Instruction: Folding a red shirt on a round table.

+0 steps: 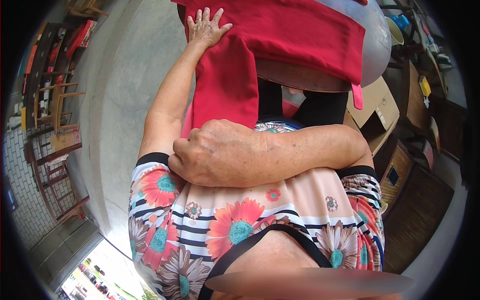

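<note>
A red cloth garment lies spread over a round table with a greyish, shiny top and a brown edge. One long part of the garment hangs over the near edge toward my chest. My left hand rests flat on the cloth at the upper left, fingers spread, a ring on one finger. Across my chest reaches my right arm, and my right hand is closed on the lower end of that hanging part; its fingertips are hidden beneath the hand. From the garment's right corner hangs a small pink strip.
An open cardboard box stands to the right, below the table's edge. Wooden furniture is beyond it, with a yellow item on top. On the left are wooden stools and shelves against the wall, across a concrete floor.
</note>
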The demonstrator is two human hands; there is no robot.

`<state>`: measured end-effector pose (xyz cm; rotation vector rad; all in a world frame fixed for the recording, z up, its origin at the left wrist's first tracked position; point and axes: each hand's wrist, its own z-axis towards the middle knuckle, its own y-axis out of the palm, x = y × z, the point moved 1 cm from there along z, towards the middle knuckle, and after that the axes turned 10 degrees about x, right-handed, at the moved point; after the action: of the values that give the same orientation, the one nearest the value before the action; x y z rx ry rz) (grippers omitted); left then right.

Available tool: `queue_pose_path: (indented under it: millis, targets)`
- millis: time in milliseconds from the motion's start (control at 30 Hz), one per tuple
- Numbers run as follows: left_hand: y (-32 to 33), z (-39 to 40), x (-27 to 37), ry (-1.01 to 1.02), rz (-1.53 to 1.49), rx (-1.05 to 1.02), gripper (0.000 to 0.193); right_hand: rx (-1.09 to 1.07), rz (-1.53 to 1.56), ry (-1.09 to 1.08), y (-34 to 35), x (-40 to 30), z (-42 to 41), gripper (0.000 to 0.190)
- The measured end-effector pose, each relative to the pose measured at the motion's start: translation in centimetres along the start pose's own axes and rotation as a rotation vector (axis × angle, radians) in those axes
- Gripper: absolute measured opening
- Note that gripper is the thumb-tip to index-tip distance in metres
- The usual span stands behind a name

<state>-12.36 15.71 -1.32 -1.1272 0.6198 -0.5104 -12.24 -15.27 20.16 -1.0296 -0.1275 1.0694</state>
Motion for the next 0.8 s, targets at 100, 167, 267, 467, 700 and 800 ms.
queue_pose_path:
  millis: [100,167,267,467,700,800]
  targets:
    - [-0.3,-0.3,0.1,-0.001,0.004,-0.019,0.078,0.025,-0.026,-0.014,0.0,0.0,0.0,0.014]
    - [-0.9,-0.7,-0.5,-0.014,-0.032,-0.015,0.075,0.001,-0.009,0.013,-0.1,0.0,-0.1,0.015]
    - [-3.6,-1.3,-0.8,0.306,-0.343,0.223,0.067,0.114,0.018,0.067,-1.4,1.1,0.0,0.015]
    - [-10.0,-3.5,0.2,0.22,-1.474,-0.474,0.064,0.423,-0.054,0.085,-7.9,4.5,1.6,0.016]
    - [-9.3,-4.6,-3.3,-0.106,-1.567,-0.528,0.067,0.617,-0.123,0.116,-19.0,7.2,0.1,0.018]
    - [-10.0,-3.4,-2.8,-0.213,-1.507,-0.666,0.075,0.589,-0.061,0.397,-22.3,11.9,-2.4,0.013]
